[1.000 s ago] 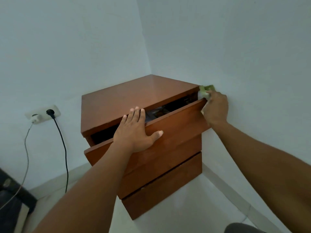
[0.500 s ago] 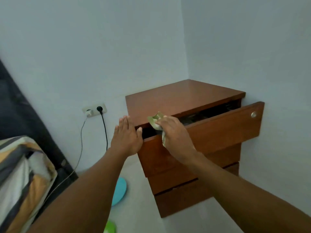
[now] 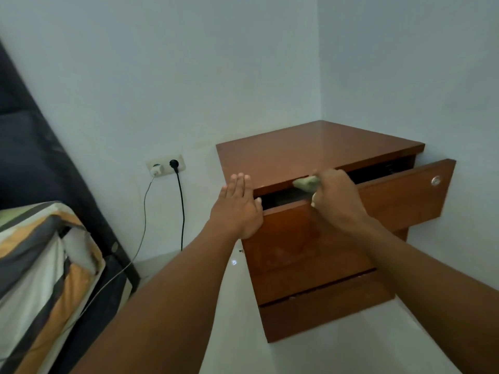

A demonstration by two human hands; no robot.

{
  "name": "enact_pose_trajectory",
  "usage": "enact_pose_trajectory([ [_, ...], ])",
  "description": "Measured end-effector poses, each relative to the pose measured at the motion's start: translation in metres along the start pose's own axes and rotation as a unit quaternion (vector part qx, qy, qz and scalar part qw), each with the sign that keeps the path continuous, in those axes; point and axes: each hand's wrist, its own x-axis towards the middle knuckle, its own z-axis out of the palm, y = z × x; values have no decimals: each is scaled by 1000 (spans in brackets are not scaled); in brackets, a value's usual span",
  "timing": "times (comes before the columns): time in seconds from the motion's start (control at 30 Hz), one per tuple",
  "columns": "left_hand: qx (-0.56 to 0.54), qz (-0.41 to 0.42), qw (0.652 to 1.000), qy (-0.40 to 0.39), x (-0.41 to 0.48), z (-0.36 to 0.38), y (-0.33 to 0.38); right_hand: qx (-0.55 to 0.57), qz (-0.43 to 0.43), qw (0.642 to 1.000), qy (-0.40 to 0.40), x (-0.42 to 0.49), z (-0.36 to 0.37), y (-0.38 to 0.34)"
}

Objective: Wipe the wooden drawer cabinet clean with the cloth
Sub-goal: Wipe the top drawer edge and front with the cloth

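The wooden drawer cabinet (image 3: 318, 147) stands in the room's corner with three drawers. Its top drawer (image 3: 405, 195) is pulled out and carries a small metal knob (image 3: 435, 180). My right hand (image 3: 337, 201) grips a crumpled pale green cloth (image 3: 306, 183) and holds it against the top edge of that drawer's front, near its left end. My left hand (image 3: 237, 206) lies flat with straight fingers against the cabinet's left side, thumb at the drawer's corner. The drawer's inside is dark.
A wall socket (image 3: 165, 166) with a white charger and a black plug sits left of the cabinet, cables hanging to the floor. A bed with striped bedding (image 3: 40, 271) and a dark headboard (image 3: 35, 147) fills the left. White walls close in behind and to the right.
My right hand with the cloth went from the drawer's right end to its left part. My left hand shifted from the drawer front to the cabinet's left side. The view swung left.
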Motion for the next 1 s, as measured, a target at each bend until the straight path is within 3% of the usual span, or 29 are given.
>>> enact_pose_trajectory([
  [0.1,-25,33,999,15,8,3,21,52,-19,995,78,12,-3,-9],
  [0.2,-35,30,998,43,15,10,25,0,-121,992,-27,22,7,-12],
  [0.3,-28,20,998,49,13,14,22,-74,-123,985,-91,30,2,9],
  [0.6,-26,19,998,50,15,16,22,-119,26,991,-52,49,-36,54],
  [0.73,-26,18,998,55,17,15,21,-9,-22,1000,10,24,-20,19],
  [0.9,-25,21,998,59,16,15,21,49,-73,993,76,-13,-2,-1],
  [1.0,-28,24,997,70,17,15,20,-11,-102,993,56,-30,15,-2],
])
